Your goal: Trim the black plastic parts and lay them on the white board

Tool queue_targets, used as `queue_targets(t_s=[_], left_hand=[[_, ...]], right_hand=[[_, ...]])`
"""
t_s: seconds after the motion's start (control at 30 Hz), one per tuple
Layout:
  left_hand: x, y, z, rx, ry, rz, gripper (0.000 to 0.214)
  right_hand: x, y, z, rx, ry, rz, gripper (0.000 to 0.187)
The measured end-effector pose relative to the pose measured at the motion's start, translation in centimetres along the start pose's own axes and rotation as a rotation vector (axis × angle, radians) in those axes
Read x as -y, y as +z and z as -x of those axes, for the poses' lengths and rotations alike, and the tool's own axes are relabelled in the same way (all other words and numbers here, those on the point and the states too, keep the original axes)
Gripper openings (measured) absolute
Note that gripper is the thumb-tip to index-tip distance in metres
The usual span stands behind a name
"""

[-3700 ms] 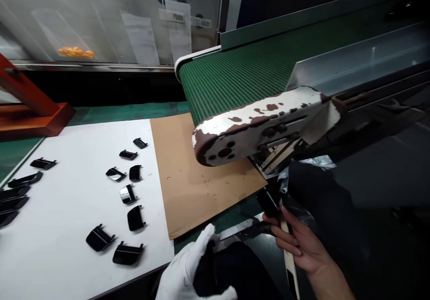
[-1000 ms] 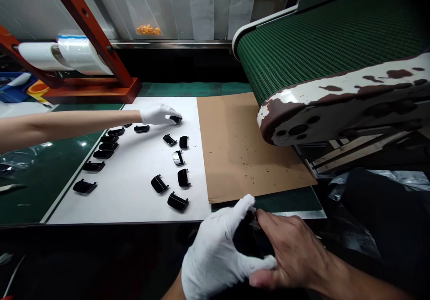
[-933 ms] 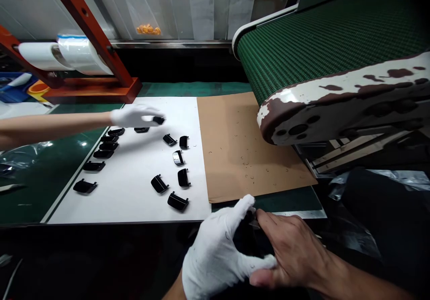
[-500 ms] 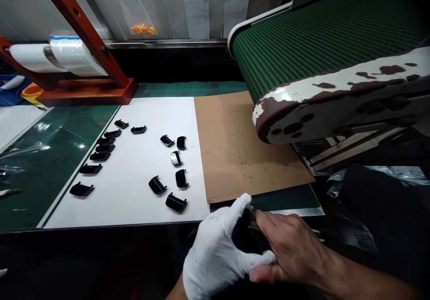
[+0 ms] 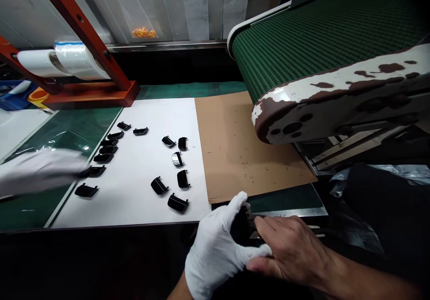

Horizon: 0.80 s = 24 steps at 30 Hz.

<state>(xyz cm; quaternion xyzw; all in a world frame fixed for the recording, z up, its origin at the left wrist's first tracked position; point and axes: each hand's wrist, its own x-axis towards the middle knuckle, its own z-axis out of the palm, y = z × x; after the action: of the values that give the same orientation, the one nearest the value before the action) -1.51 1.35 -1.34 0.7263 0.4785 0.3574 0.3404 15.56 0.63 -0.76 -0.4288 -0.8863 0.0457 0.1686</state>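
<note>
My left hand [image 5: 220, 246], in a white glove, is closed round a small black plastic part [image 5: 240, 223], mostly hidden by the glove. Against it, my bare right hand [image 5: 292, 248] is curled round a thin tool [image 5: 254, 229] with a metallic glint, perhaps a blade; its shape is largely covered. My right thumb meets the tip of my gloved thumb. Both hands are just in front of the table edge. Glossy black plastic parts [image 5: 178, 203] with small pegs lie on the white sheet [image 5: 134, 201], several in a left column and several in a looser group.
Brown cardboard [image 5: 228, 156] with dark curled shavings lies beyond my hands. A green conveyor belt [image 5: 302, 49] overhangs it at right. A co-worker's gloved hand [image 5: 47, 167] reaches in at left over the part column. An orange-red stand [image 5: 94, 93] holds plastic film rolls [image 5: 77, 60].
A co-worker's gloved hand has come in from the left to the column of black parts. My hands stay together, shifted only slightly; the view has moved a little.
</note>
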Motion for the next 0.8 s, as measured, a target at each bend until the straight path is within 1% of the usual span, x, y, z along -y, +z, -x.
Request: queue_targets(t_s=[0.07,0.13,0.2,0.3,0.37,0.47,0.53,0.6,0.7,0.8], left_hand=[[0.0,0.1,0.0,0.017,-0.038,0.046,0.083],[0.1,0.3,0.1,0.014,-0.057,0.14,0.086],[0.2,0.6,0.3,-0.009,-0.043,0.266,0.089],[0.4,1.1,0.5,-0.066,-0.005,0.398,0.09],[0.5,1.3,0.6,-0.08,0.008,0.422,0.092],[0.5,1.3,0.6,-0.078,0.022,0.43,0.092],[0.6,1.3,0.5,-0.075,0.047,0.399,0.09],[0.9,1.1,0.2,-0.072,0.089,0.313,0.087],[1.2,0.7,-0.2,-0.064,0.185,0.109,0.082],[1.4,0.4,-0.5,-0.047,0.255,-0.047,0.077]], right_hand=[[0.0,-0.1,-0.1,-0.018,-0.002,-0.044,0.069],[0.2,-0.2,-0.3,-0.076,0.021,-0.119,0.066],[0.5,-0.4,-0.4,-0.18,0.075,-0.187,0.06],[1.2,-0.2,-0.1,-0.343,0.21,-0.246,0.054],[1.7,0.3,0.5,-0.378,0.292,-0.292,0.054],[2.5,1.1,1.3,-0.378,0.416,-0.389,0.059],[3.2,1.2,1.6,-0.387,0.496,-0.438,0.056],[3.7,1.0,1.5,-0.4,0.549,-0.468,0.044],[4.0,0.6,1.3,-0.412,0.619,-0.533,0.025],[3.7,0.5,1.3,-0.361,0.644,-0.62,0.019]])
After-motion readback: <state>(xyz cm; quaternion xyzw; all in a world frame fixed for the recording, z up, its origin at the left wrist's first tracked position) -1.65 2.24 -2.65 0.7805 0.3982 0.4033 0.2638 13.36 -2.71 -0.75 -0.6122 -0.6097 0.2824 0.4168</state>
